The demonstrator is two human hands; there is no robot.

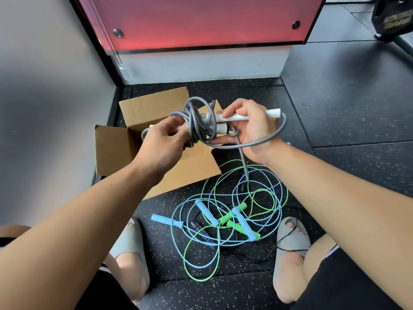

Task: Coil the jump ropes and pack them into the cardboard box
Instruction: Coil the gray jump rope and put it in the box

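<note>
Currently: grey jump rope [196,121], likely light, limp yet springy, held above the cardboard box [111,148] at the floor's [335,108] far left corner. Your right grip [250,128] wraps its white handle [272,113]; your left grip [163,139] pinches the coil. Hold by the stiff handles.

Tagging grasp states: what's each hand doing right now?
Left hand: grips the coiled grey rope.
Right hand: grips the rope's white handle.

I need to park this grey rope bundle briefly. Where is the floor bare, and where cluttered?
Bare floor: the mat right of the cardboard box, below the white plinth; also a strip between the sandals, nearest the person. Crowded: the blue and green rope tangle before the box.
</note>
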